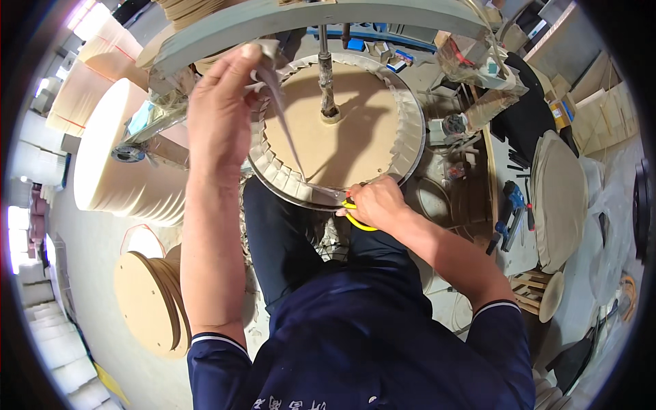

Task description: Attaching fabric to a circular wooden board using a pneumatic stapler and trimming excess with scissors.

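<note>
My left hand (222,102) is raised at the far left of a round workpiece, fingers closed on the upper end of a thin greyish fabric strip (280,109). The strip runs taut down to the near edge of the disc. There my right hand (379,203) grips scissors (360,224) with yellow handles, their blades pointing left along the rim, close to the strip's lower end. The workpiece is a tan wooden disc (294,89) ringed by pleated beige fabric (408,119). A vertical metal rod (324,68) presses on its middle.
A curved grey beam (328,14) spans overhead. Large cream foam rounds (109,147) stand at left, above stacked wooden discs (147,301). At right are a blue-and-black power tool (512,198) and a stack of beige fabric rounds (560,198).
</note>
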The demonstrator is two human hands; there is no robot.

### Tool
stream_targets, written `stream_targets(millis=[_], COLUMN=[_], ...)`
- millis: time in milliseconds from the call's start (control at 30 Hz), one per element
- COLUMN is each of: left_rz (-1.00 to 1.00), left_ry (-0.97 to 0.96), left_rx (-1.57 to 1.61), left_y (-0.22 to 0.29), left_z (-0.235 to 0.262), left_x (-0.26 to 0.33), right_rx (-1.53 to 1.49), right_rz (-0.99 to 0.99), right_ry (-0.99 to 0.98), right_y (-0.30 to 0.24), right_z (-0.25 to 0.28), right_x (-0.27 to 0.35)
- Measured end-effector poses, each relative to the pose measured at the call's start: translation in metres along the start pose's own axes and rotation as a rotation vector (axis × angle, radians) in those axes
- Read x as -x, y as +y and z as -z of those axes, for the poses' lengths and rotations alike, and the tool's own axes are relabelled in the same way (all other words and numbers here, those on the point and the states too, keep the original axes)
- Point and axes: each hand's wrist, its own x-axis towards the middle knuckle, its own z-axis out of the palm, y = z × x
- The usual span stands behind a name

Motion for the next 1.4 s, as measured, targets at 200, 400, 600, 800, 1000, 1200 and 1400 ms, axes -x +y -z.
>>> stream_targets(millis=[200, 400, 600, 800, 1000, 1200, 1400], left_rz=[-0.093, -0.246, -0.235, 0.015, 0.026, -0.324, -0.396], left_ry=[0.098, 0.09, 0.402, 0.665, 0.631, -0.366, -0.419], left_rx=[0.087, 0.166, 0.138, 0.035, -0.802, -1.191, -1.189], left_y=[0.025, 0.049, 0.03, -0.092, -0.16, -0.153, -0.169], left_z=[0.049, 0.098, 0.186, 0.317, 0.21, 0.092, 0.091], left_x=[-0.011, -0.016, 0.017, 0.096, 0.122, 0.104, 0.089], right_rx=[0.129, 0.024, 0.0, 0.066, 0.053, 0.03, 0.108], right_rz=[-0.065, -0.075, -0.036, 0.032, 0.002, 0.028, 0.048], right_ry=[0.055, 0.013, 0.08, 0.11, 0.077, 0.144, 0.183], right_y=[-0.028, -0.03, -0.011, 0.008, 0.018, 0.025, 0.031], right_z=[0.023, 0.005, -0.001, 0.011, 0.021, 0.015, 0.013], right_x=[-0.004, -0.012, -0.003, 0.013, 0.019, 0.021, 0.025])
